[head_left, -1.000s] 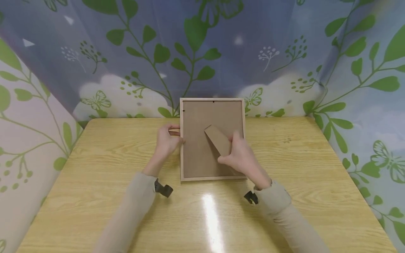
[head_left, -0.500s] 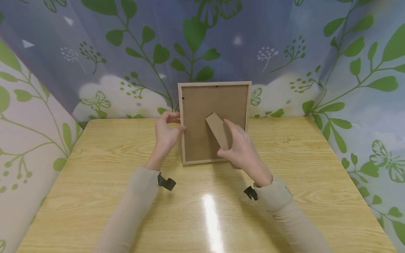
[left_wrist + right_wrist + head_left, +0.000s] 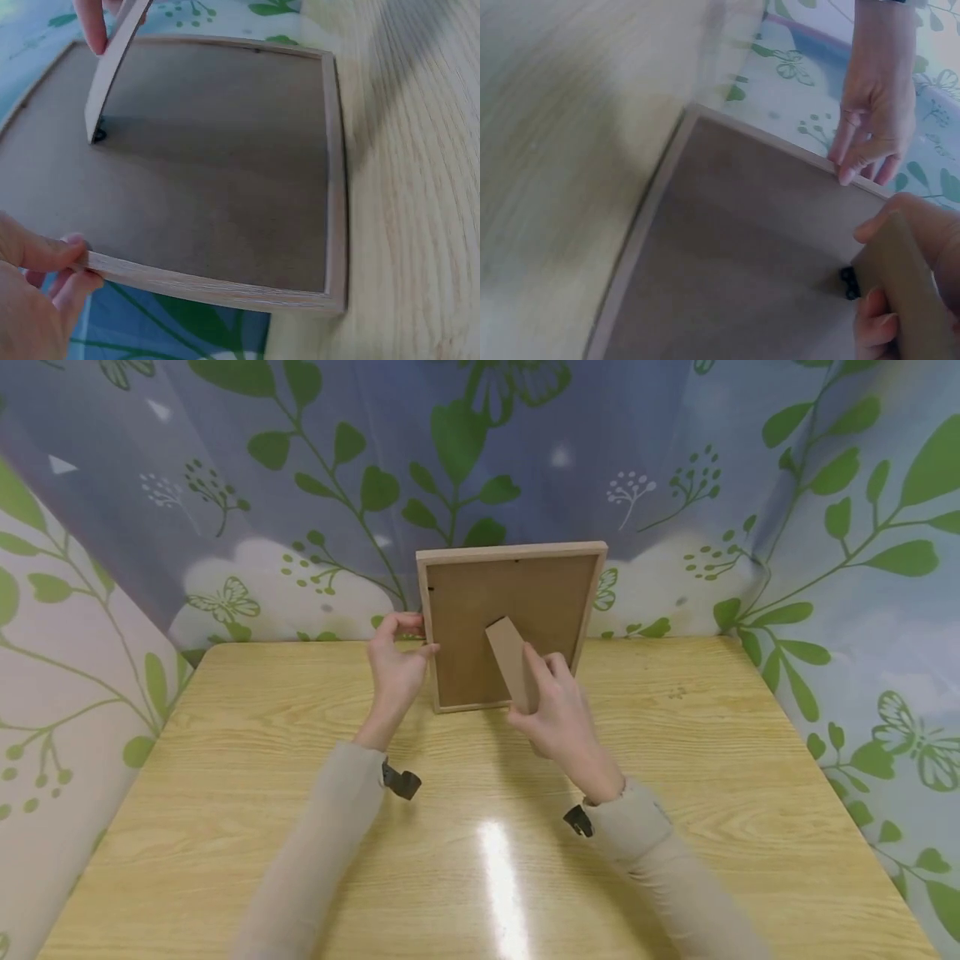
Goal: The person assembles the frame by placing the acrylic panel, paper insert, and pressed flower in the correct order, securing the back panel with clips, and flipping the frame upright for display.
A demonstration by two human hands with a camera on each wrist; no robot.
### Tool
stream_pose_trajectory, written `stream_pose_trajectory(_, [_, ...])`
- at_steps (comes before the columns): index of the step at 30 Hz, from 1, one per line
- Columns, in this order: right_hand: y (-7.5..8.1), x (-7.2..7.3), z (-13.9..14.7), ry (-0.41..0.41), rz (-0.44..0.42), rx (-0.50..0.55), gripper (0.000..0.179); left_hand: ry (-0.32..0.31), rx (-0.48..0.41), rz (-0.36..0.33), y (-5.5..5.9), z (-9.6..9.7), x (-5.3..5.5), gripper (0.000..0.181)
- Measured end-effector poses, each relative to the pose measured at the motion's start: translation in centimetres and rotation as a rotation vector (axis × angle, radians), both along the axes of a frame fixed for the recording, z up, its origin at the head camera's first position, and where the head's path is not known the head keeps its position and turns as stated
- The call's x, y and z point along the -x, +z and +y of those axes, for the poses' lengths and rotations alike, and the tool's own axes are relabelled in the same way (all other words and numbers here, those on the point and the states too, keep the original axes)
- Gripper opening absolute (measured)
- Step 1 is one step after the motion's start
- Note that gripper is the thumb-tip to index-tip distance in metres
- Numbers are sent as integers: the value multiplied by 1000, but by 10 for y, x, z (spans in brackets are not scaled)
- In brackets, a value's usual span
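Observation:
A picture frame with a light wood rim and brown backboard stands nearly upright, its back facing me. My left hand pinches its left edge between thumb and fingers; the left wrist view shows the thumb on the rim. On the backboard, a tapered brown easel stand sticks out from a small black hinge. My right hand grips this stand, thumb on one side and fingers on the other. The picture side of the frame is hidden.
The frame stands toward the back of a wood-grain table. Close behind rises a blue curtain printed with green leaves, and similar fabric walls flank both sides. Black wrist mounts sit on both sleeves.
The frame has moved away from me toward the back of the table and tilted more upright. Both hands have moved along with it, the right one keeping hold of the stand.

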State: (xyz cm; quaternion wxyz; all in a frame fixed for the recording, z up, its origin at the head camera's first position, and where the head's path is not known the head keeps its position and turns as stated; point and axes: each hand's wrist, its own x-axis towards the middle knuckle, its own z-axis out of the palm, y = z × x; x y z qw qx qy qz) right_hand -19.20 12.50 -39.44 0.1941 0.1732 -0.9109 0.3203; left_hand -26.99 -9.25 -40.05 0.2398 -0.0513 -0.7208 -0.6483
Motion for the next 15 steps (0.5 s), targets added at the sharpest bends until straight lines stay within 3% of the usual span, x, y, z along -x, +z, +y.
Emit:
stream_pose_trajectory(9, [-15, 9, -9, 44, 26, 52, 85, -15, -61, 56, -10, -2, 16, 30])
stream_pose_trajectory(15, [-19, 8, -3, 116, 26, 84, 72, -25, -80, 104, -14, -3, 17, 29])
